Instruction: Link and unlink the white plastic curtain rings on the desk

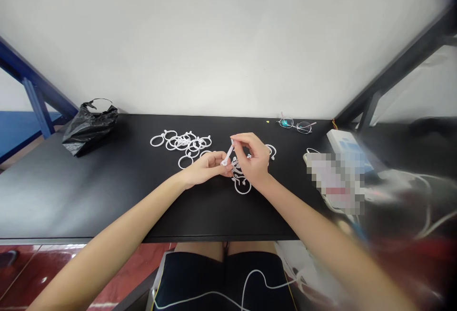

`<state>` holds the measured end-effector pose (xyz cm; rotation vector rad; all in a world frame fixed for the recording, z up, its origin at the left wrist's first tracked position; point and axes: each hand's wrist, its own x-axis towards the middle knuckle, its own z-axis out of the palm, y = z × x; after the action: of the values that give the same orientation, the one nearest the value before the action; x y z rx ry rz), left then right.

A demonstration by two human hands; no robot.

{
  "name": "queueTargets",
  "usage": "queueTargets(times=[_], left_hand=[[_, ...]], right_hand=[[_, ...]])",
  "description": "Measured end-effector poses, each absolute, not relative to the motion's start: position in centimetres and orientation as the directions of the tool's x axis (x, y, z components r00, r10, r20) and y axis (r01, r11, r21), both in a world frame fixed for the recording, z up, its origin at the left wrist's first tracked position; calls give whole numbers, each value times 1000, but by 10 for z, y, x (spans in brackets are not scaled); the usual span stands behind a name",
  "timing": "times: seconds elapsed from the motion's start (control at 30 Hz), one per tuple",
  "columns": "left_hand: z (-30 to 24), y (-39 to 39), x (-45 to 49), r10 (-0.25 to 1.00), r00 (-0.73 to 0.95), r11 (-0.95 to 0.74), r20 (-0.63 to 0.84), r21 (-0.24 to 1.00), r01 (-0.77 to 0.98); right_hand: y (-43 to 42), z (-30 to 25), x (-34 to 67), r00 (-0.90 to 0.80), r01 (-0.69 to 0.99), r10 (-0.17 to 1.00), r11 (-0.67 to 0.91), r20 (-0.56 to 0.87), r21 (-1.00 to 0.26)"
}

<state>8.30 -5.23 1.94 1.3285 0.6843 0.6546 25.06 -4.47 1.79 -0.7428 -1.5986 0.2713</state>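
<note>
Between my two hands is a white plastic ring [228, 155], seen nearly edge-on and tilted. My left hand [210, 165] pinches its lower end, where a small round eyelet shows. The upper end sits between the thumb and fingers of my right hand [254, 155]. Below and partly behind my right hand lies a group of white rings [243, 186], some of them open. To the left, a loose pile of white rings [185, 142] with small knobs rests on the black table.
The black table [117, 196] meets a pale wall. A black plastic bag [91, 127] stands at the far left. Eyeglasses [295, 124] lie at the back right. A white and blue box [348, 146], cables and a blurred-out object are on the right.
</note>
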Motion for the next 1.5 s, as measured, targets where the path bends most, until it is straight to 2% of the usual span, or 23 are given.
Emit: queueTargets(times=[0.17,0.43,0.6,0.93,1.2,1.5], left_hand=[[20,-52,82,760,648,105,-57,994,-35],[19,-53,83,763,643,133,-66,990,-56],[18,-51,81,752,657,139,-62,988,-66],[11,-49,79,752,655,148,-70,987,-64],[12,-50,80,763,645,123,-51,990,-67],[17,-54,80,758,651,111,-28,990,-87]], right_hand=[[-45,19,249,-97,304,648,742,756,-597],[-44,17,249,-149,297,639,757,754,-583],[-43,16,250,-116,345,661,727,741,-594],[-41,14,249,-100,289,754,647,650,-706],[-39,12,251,-65,341,743,644,666,-685],[-36,13,254,85,443,699,612,710,-655]])
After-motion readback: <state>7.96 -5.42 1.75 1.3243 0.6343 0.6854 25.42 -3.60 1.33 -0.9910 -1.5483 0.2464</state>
